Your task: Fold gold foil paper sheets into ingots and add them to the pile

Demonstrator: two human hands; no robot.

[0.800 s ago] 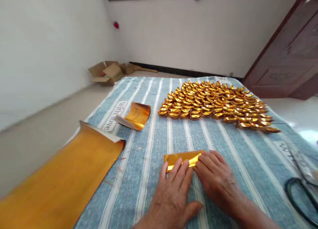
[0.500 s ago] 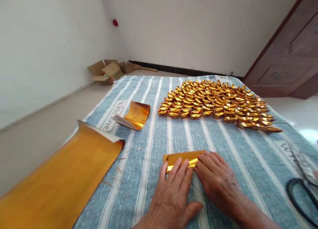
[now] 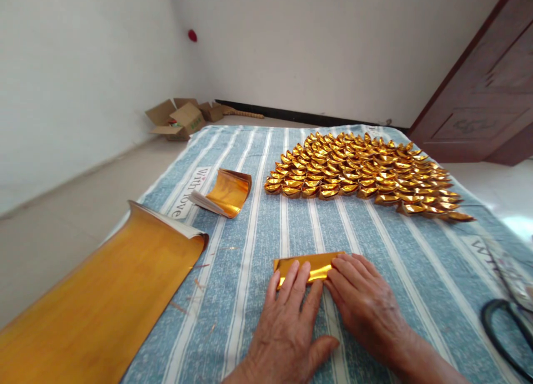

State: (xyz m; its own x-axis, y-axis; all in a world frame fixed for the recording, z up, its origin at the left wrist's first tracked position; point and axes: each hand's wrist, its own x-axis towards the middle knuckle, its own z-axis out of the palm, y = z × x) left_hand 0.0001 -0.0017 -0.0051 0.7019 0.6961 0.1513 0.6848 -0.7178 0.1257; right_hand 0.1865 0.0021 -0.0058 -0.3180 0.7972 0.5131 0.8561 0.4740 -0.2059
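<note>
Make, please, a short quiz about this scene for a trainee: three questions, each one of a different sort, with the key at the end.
1. Open question: Which object do the left hand and the right hand both touch?
2. True or false: The boat-shaped gold pieces stand farther from the person than both hands do.
3. Fill in the gap: Near the small curled gold sheets, the printed words on the striped cloth read "With ____".

Key:
1. The flat gold piece.
2. True.
3. love
</note>
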